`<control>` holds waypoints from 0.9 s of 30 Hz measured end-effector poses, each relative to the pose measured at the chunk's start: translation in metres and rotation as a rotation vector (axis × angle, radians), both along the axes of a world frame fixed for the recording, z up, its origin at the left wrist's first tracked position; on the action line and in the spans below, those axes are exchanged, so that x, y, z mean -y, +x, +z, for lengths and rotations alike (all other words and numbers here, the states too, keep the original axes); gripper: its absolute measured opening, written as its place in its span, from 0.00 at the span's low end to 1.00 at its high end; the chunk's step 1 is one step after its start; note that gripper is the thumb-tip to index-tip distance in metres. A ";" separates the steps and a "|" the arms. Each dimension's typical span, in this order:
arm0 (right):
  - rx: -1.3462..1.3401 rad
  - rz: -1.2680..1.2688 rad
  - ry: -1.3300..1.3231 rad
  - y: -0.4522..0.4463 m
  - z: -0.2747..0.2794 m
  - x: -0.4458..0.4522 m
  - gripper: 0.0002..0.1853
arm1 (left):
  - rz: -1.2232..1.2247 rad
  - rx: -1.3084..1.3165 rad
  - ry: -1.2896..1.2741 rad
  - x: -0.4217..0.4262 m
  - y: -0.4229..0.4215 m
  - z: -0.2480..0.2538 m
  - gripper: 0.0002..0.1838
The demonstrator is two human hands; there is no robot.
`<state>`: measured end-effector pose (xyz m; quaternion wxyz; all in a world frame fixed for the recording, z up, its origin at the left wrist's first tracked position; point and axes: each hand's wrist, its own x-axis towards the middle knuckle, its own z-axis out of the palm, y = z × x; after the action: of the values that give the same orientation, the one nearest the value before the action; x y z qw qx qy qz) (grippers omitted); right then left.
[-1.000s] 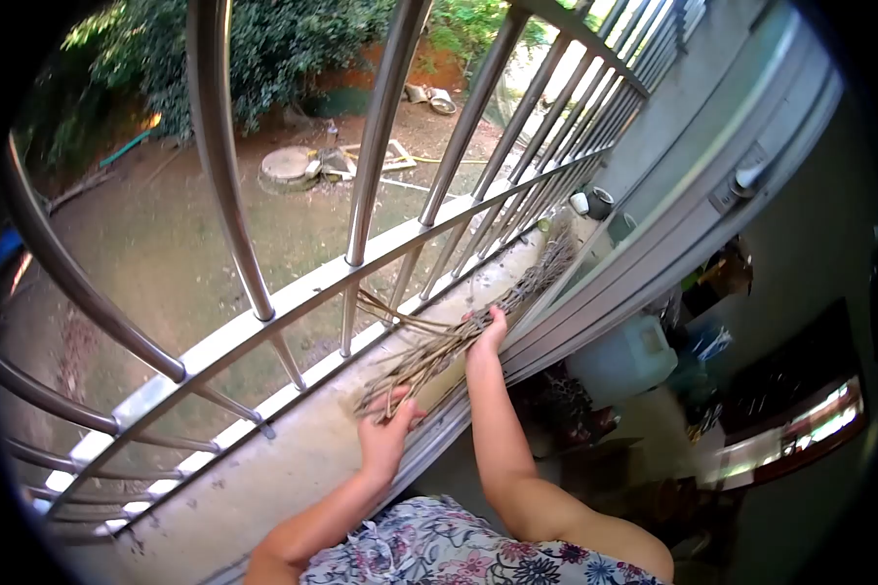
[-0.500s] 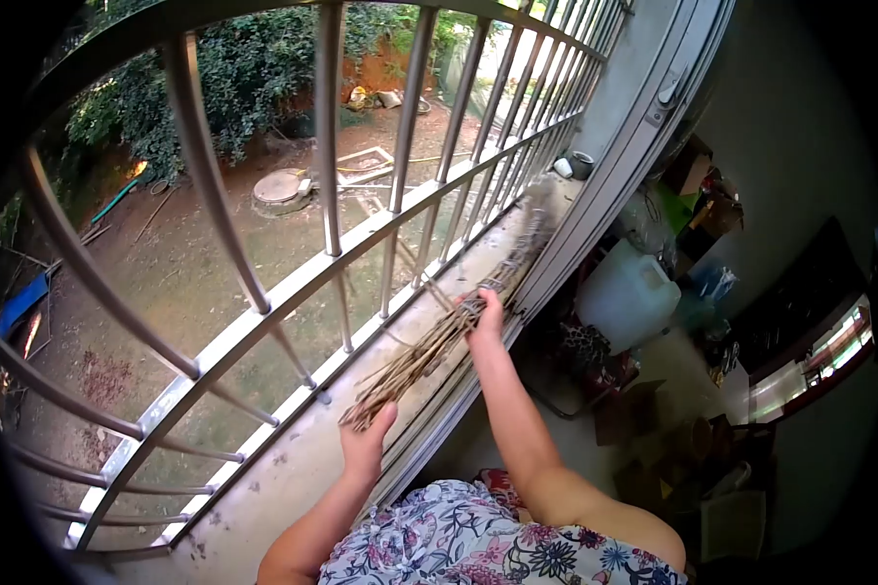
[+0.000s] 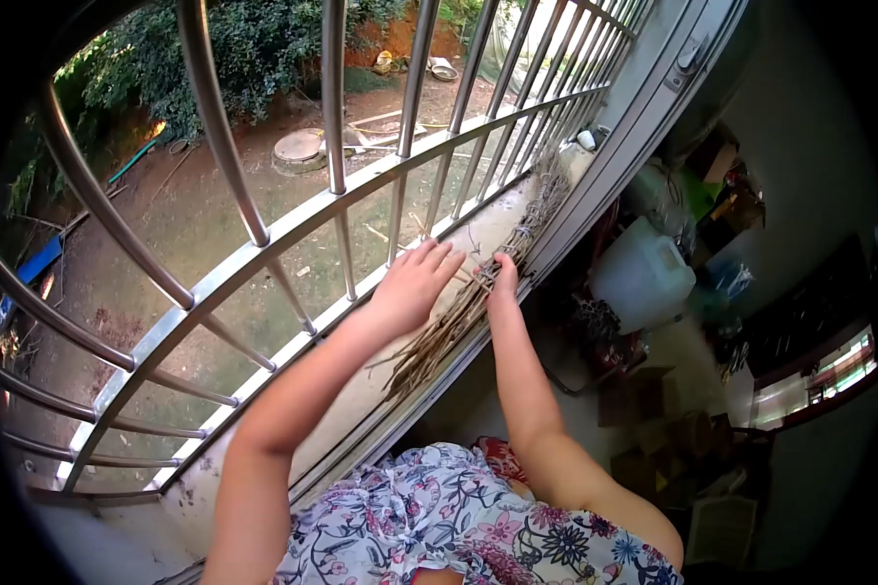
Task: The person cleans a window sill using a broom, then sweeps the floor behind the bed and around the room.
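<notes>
In the head view, a bundle of dry stalks [image 3: 439, 336] lies slantwise along a window sill [image 3: 502, 214], its long axis running from the near left, where bare woody ends fan out, to the far right, where the stalks turn grey and bushy. The right hand [image 3: 502, 280] is at the bundle's middle, on its right side, with the grip closed round the stalks and the thumb toward the far end; how tightly the fingers press cannot be told, since they are mostly hidden. The left hand [image 3: 421, 286] is just left of the bundle, back upward, its grip open and fingers spread toward the far side, with nothing visibly held; whether its edge touches the stalks is unclear. The bundle thus lies to the right of the left hand and directly within the right, so the right hand is the nearer one. A few loose twigs [image 3: 390, 239] stick out beyond the left fingertips toward the metal bars [image 3: 334, 97], which curve along the sill's left side and limit the room there. On the right, the sliding window frame [image 3: 595, 210] runs beside the bundle and closes in that side. Small pots [image 3: 587, 139] stand at the sill's far end, past the bushy tips. Farther right, indoors, a white plastic jug [image 3: 644, 273] is well apart from both hands.
</notes>
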<state>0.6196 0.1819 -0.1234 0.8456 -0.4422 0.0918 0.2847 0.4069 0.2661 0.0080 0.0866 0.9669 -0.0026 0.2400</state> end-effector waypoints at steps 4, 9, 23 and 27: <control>0.004 0.000 0.064 0.001 0.017 0.007 0.08 | -0.202 0.058 0.178 -0.032 0.085 -0.065 0.19; 0.004 -0.053 0.111 0.004 0.023 0.005 0.08 | -0.266 -0.219 -0.024 -0.042 0.105 -0.067 0.06; 0.015 -0.059 0.087 0.024 0.003 -0.019 0.08 | 0.313 -0.062 0.102 -0.046 0.101 -0.028 0.25; 0.016 -0.071 0.105 0.025 0.007 -0.013 0.08 | 0.043 -0.684 -0.590 -0.038 0.058 0.001 0.30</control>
<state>0.6445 0.1951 -0.1166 0.8779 -0.3961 0.0855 0.2552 0.4646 0.3040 0.0092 0.3494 0.9244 0.1147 -0.1009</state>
